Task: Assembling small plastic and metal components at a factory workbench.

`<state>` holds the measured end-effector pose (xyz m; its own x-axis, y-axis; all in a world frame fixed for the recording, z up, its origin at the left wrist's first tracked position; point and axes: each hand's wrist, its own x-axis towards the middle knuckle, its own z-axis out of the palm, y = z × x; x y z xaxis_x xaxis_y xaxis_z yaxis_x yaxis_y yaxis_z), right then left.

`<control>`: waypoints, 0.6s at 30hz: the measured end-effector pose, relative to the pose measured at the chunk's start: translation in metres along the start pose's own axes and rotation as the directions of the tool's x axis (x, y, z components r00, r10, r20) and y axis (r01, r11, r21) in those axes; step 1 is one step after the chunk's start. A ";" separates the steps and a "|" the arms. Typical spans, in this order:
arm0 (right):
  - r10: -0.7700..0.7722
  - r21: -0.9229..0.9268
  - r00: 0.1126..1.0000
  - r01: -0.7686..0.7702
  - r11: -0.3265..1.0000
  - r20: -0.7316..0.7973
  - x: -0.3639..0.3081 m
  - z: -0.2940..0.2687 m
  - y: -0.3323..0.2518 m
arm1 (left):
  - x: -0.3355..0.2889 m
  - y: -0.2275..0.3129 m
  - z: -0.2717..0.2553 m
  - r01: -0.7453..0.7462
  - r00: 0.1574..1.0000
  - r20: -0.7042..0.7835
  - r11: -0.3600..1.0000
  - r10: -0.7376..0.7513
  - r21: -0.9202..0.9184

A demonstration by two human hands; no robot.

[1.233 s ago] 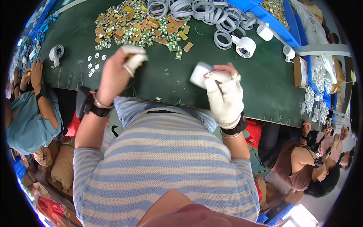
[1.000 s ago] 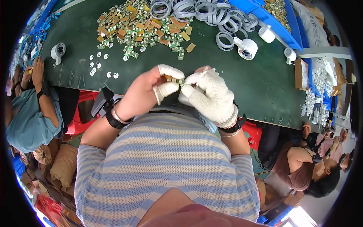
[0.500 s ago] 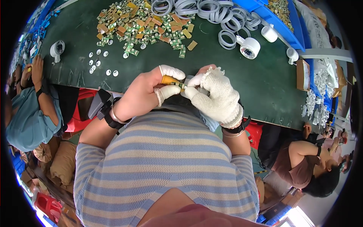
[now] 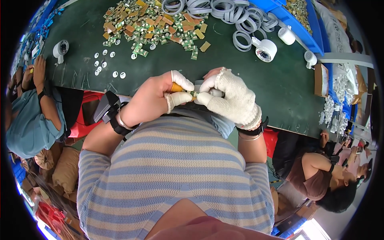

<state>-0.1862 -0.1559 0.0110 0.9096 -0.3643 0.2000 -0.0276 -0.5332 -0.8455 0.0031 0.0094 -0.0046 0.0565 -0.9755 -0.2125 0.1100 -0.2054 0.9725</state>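
My left hand (image 4: 154,98), with white finger cots on thumb and forefinger, pinches a small orange and green circuit strip (image 4: 182,90) just above the table's near edge. My right hand (image 4: 232,100) wears a white knit glove, meets the strip from the right and also holds a white tape roll (image 4: 199,85), mostly hidden behind its fingers. Both hands are pressed close together in front of my striped shirt.
A pile of small green and orange circuit pieces (image 4: 154,24) lies at the back of the dark green table (image 4: 256,80). Grey rings (image 4: 236,18), white tape rolls (image 4: 266,50), small white discs (image 4: 105,64) and blue bins (image 4: 288,20) surround it. Other people sit left and right.
My left hand came back from the pile with a strip and joined my right hand near the table edge. Over the last half second both hands barely moved.
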 end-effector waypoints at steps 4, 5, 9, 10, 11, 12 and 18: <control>-0.093 -0.264 0.995 0.099 0.959 0.033 0.004 -0.006 -0.008 | -0.003 0.004 0.001 -0.053 0.997 -0.047 0.996 0.056 0.076; -0.094 -0.264 0.995 0.100 0.959 0.034 0.006 -0.007 -0.010 | -0.004 0.005 0.003 -0.064 0.996 -0.052 0.989 0.071 0.130; -0.136 -0.297 0.989 0.147 0.943 0.056 0.010 -0.004 -0.008 | -0.008 0.011 0.008 -0.095 0.990 -0.077 0.969 0.115 0.227; -0.176 -0.256 0.984 0.178 0.950 0.032 0.010 -0.003 -0.006 | -0.009 0.011 0.009 -0.115 0.987 -0.081 0.953 0.142 0.280; -0.184 -0.251 0.982 0.187 0.950 0.036 0.012 -0.003 -0.007 | -0.009 0.011 0.010 -0.132 0.981 -0.088 0.933 0.170 0.335; -0.177 -0.273 0.982 0.187 0.944 0.062 0.012 -0.004 -0.007 | -0.009 0.010 0.011 -0.129 0.980 -0.099 0.932 0.172 0.340; -0.158 -0.322 0.986 0.169 0.931 0.060 0.008 0.000 -0.012 | -0.006 0.010 -0.001 -0.114 0.989 -0.080 0.989 0.121 0.092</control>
<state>-0.1790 -0.1525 0.0231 0.9256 -0.2290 0.3013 -0.0055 -0.8042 -0.5943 0.0046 0.0130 0.0066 0.1488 -0.9838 -0.1001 0.0114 -0.0996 0.9950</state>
